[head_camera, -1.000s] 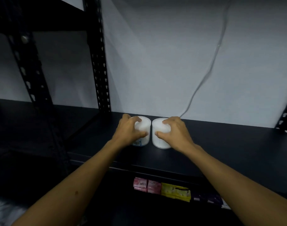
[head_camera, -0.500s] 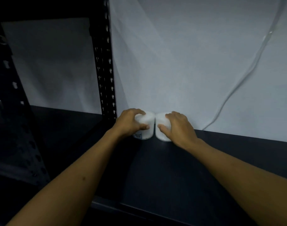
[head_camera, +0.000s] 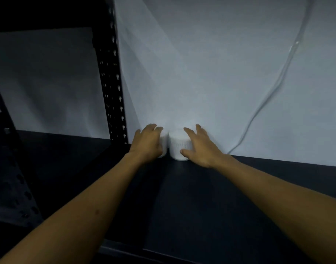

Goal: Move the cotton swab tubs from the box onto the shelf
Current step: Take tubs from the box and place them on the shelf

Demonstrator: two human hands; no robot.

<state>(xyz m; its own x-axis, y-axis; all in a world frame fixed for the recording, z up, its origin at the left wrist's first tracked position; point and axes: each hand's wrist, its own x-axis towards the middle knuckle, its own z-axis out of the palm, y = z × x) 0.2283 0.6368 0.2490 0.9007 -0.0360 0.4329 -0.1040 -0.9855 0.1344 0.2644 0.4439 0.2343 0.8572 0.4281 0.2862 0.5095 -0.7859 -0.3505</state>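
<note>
While two tubs point(head_camera: 179, 147) stand at the shelf's point(head_camera: 211, 197) twelve o'clock, we ease off — left hand point(head_camera: 147, 142) and right hand point(head_camera: 198, 147) fingers spread. No box shows.

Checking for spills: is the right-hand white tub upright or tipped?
Upright: the white ribbed plastic tub stands base-down on the black shelf, lid up.

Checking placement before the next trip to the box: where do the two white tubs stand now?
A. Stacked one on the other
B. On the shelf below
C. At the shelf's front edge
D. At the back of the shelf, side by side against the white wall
D: the left tub and the right tub stand side by side on the black shelf, back against the white wall.
</note>
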